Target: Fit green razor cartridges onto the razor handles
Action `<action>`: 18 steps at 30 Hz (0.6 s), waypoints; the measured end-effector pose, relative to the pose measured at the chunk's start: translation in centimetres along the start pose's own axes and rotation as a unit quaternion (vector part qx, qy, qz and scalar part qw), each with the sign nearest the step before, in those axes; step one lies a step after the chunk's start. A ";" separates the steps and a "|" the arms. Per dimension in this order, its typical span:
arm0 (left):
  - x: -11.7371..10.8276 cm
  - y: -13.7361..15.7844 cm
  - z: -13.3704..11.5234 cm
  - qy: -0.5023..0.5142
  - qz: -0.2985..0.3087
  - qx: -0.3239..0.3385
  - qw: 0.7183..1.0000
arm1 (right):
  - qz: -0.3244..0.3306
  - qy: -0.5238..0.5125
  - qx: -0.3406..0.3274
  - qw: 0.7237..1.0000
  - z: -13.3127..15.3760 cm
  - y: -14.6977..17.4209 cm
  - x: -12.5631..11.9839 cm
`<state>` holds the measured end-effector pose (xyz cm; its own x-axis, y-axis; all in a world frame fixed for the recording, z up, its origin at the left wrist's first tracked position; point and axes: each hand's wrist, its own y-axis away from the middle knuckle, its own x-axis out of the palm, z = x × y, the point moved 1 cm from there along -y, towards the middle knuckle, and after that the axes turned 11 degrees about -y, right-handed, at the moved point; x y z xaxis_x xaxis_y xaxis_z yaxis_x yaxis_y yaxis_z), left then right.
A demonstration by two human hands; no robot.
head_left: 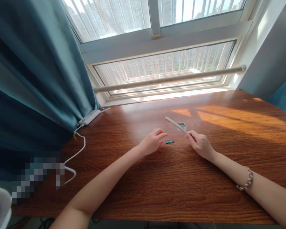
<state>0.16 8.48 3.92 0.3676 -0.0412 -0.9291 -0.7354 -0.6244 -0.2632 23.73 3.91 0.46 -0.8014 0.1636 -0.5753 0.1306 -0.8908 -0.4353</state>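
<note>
My right hand (201,145) is closed around the lower end of a slim, off-white bar (175,123), seen nearly edge-on, so its faces do not show. The bar slants up to the left, above the table. My left hand (153,141) is over the tabletop with its fingers slightly bent and apart, and nothing shows between them. Just right of those fingertips lies a small green battery (170,141). Partly behind the bar is a clear plastic pack (181,125) with more green batteries in it.
Both forearms reach across the brown wooden table (138,194). At the left, a white power strip (89,117) and its cable (81,148) lie beside the blue curtain (62,63). A white rim (4,197) shows at lower left. A rail (166,81) crosses the window behind.
</note>
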 end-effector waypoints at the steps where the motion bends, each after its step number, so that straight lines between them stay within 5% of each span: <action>1: 0.1 -0.5 0.0 0.030 0.033 0.003 0.999 | 0.001 0.001 -0.001 1.000 0.0 0.0 0.0; 5: 0.4 -2.3 0.4 0.117 0.138 -0.007 0.984 | -0.001 0.011 -0.011 1.000 -0.1 -0.1 -0.3; 10: 0.2 -3.6 0.3 0.148 0.192 0.006 0.970 | -0.005 0.017 -0.017 1.000 -0.1 -0.1 -0.5; 18: 1.1 -3.7 1.0 0.172 0.198 0.016 0.965 | -0.005 0.022 -0.021 1.000 -0.1 0.0 -0.3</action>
<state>2.65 11.52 3.63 0.2178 -0.5318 -0.8184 -0.8722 -0.4823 0.0813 23.99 3.86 0.57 -0.7770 0.1921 -0.5995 0.1477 -0.8701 -0.4702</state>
